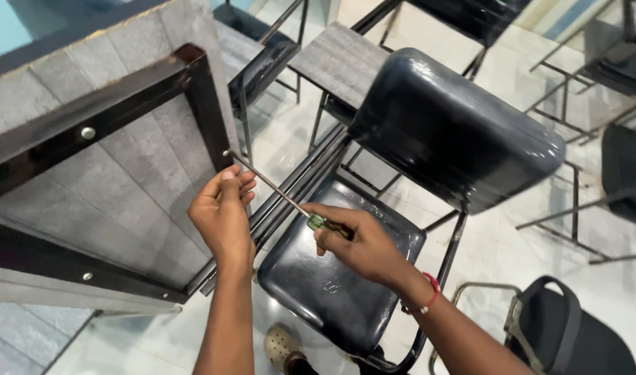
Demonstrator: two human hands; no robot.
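Our right hand is clenched around the green handle of a screwdriver, whose thin metal shaft slants up and to the left until its tip meets the black metal frame at the corner of a tilted grey surface. Our left hand grasps nothing — its fingers are curled and its fingertips rest just beside the shaft, near the tip and against the frame's upright bar. A red band sits on the right wrist.

The surface is a grey, wood-grained board turned so that we see the black frame bars crossing it, with round silver screw heads set into the bars. Just below our hands stands a chair with a glossy black padded seat and backrest on a thin black metal frame; the board's frame leans close against it.

The room has a pale tiled floor, shiny with reflected light. More black chairs with grey writing boards stand behind and to the right — one directly beyond the backrest. A beige perforated shoe shows on the floor under the seat.
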